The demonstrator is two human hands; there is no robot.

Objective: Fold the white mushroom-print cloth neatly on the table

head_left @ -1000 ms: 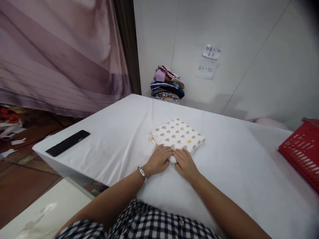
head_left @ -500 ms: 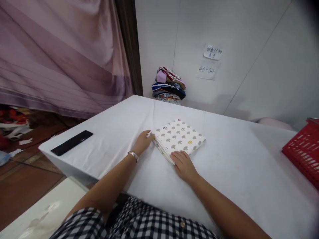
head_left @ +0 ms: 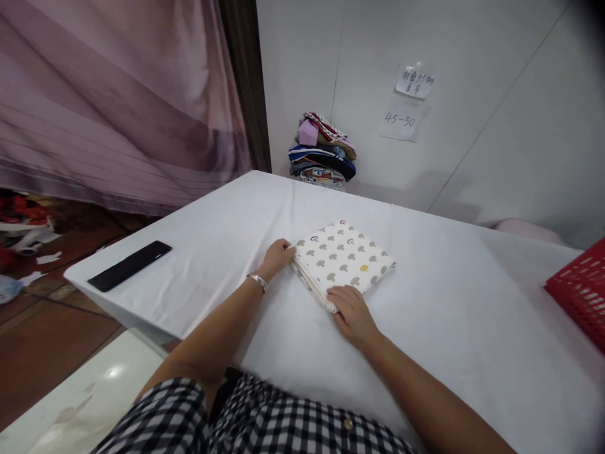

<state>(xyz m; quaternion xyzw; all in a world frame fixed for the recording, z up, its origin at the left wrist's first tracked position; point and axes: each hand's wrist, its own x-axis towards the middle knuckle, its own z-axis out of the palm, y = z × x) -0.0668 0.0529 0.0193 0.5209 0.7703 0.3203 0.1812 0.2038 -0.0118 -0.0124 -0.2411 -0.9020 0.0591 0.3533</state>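
A folded white cloth [head_left: 347,252] with grey mushroom-like prints and a few coloured ones lies flat on the white-covered table [head_left: 444,302]. My left hand [head_left: 278,257], with a silver bracelet at the wrist, grips the cloth's left corner, its fingers closed on the layered edge. My right hand [head_left: 352,314] grasps the near corner, fingers on top and thumb at the edge. Several layers show along the folded side between my hands. The undersides of the held corners are hidden.
A long black object [head_left: 130,265] lies at the table's left. Folded fabrics [head_left: 324,151] are stacked beyond the far edge. A red plastic basket [head_left: 579,293] stands at the right. Paper notes [head_left: 406,104] hang on the wall, and a pink curtain [head_left: 118,94] hangs left.
My left hand has closed more firmly on the cloth's left corner. My right hand stays at the near corner. The view has shifted slightly.
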